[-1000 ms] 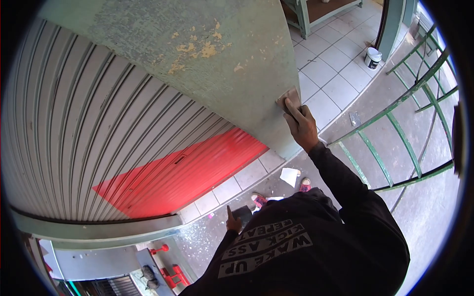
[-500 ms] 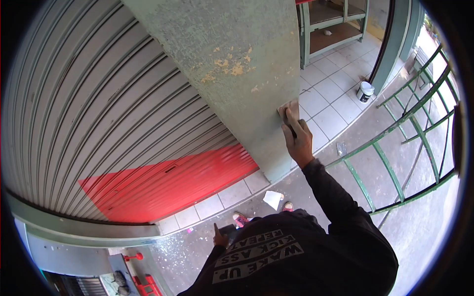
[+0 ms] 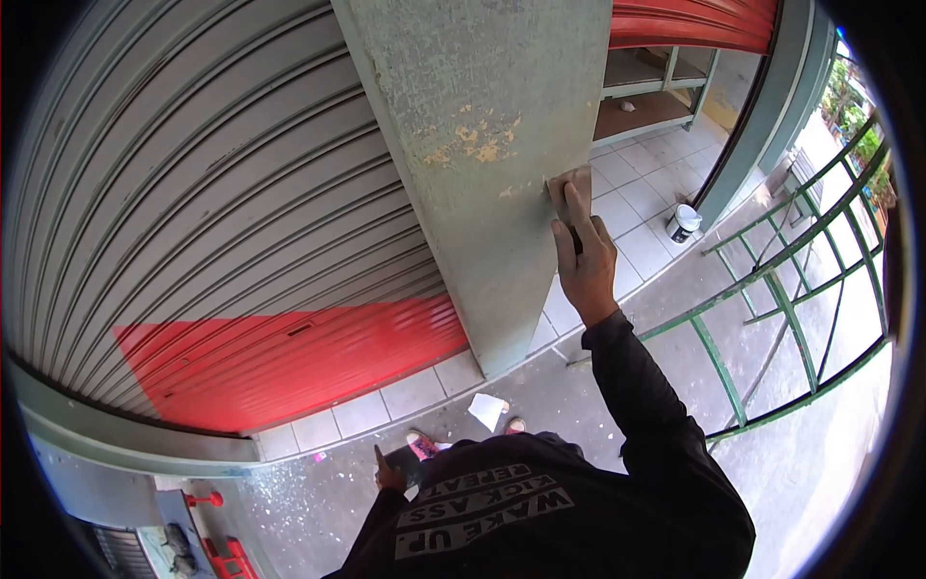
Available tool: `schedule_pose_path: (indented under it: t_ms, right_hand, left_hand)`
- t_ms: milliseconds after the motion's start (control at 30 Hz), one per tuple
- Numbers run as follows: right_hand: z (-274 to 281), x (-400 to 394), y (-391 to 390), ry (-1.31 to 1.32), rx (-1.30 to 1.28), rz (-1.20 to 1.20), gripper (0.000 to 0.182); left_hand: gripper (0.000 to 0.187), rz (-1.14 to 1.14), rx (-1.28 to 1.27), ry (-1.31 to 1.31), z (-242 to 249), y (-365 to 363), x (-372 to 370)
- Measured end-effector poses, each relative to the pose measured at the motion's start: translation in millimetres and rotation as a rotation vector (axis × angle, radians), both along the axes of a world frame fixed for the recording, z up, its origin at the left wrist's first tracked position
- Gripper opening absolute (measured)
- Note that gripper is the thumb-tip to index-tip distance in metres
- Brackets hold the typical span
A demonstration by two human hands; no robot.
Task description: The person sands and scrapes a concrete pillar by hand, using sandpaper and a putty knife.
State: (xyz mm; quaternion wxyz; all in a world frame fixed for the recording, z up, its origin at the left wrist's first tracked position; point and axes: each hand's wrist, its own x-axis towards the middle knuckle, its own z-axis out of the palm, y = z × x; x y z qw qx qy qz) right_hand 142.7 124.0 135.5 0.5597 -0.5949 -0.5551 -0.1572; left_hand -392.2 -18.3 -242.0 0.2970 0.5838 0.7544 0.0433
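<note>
My right hand (image 3: pixel 588 265) is closed on a broad, flat scraper (image 3: pixel 569 190), its edge pressed against the right side of a grey-green pillar (image 3: pixel 482 232). Two fingers lie stretched along the blade. Above and left of it, the pillar's paint has flaked away in yellowish patches (image 3: pixel 473 143). Low by my body, my left hand (image 3: pixel 389 477) grips a dark flat plate (image 3: pixel 410 469), with one finger pointing up; part of this plate is hidden behind my black shirt (image 3: pixel 540 511).
A roller shutter (image 3: pixel 289 193) with a red-painted lower part (image 3: pixel 318 362) stands left of the pillar. On the right are a green metal frame (image 3: pixel 719 372) and a white paint bucket (image 3: pixel 684 223) on tiles. White paper (image 3: pixel 488 411) lies near my shoes (image 3: pixel 422 445).
The scraper has slid a little up the pillar with my right hand. My view has shifted, bringing a red shutter at the top right into sight. My left hand still grips the dark plate.
</note>
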Motion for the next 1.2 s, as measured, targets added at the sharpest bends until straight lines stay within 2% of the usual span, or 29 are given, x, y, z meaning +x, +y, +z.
schedule_pose_path:
  t_ms: [100,267,300,433,500,600,767,867,933,1000,1067,1133,1200]
  right_hand:
    - [44,-1,-3,0.026,-0.074,-0.034,0.056]
    - [-16,-5,-2,-0.02,0.027,0.012,0.058]
    - [-5,-7,-2,-0.001,-0.012,0.002,0.057]
    - [44,-3,-7,-0.008,-0.127,-0.041,0.056]
    - [24,-3,-9,-0.008,-0.11,-0.014,0.057]
    - [-16,-8,-10,-0.002,-0.121,-0.019,0.061]
    - [65,-4,1,-0.062,-0.014,-0.06,0.057]
    - [47,-4,1,-0.046,-0.041,-0.034,0.057]
    - [1,-10,-3,-0.031,-0.048,-0.003,0.059]
    - [-22,-17,-6,-0.008,-0.065,0.001,0.06]
    - [9,-14,-5,0.017,-0.108,-0.022,0.059]
    - [63,-4,3,-0.068,0.003,-0.027,0.059]
    - [101,3,5,-0.105,0.009,-0.05,0.059]
  left_hand:
    - [0.106,-0.012,-0.01,-0.002,5,-8,-2]
    - [0.103,-0.008,0.001,0.011,-8,-6,-7]
    - [0.102,0.052,-0.081,-0.015,-4,-5,-9]
    - [0.102,0.01,-0.076,-0.018,3,-11,-10]
    - [0.101,0.014,-0.122,0.002,0,-4,-9]
    - [0.101,0.011,-0.049,0.016,-1,-3,-7]
    - [0.103,0.009,-0.152,-0.032,16,4,4]
    - [0.103,-0.002,-0.131,-0.015,16,9,8]
    - [0.104,-0.006,-0.062,-0.016,12,8,9]
    - [0.104,-0.007,-0.04,-0.028,10,8,11]
    - [0.104,-0.008,-0.028,-0.038,14,3,11]
    - [0.104,-0.002,-0.088,-0.002,18,1,7]
    - [0.104,0.013,-0.102,0.01,16,1,4]
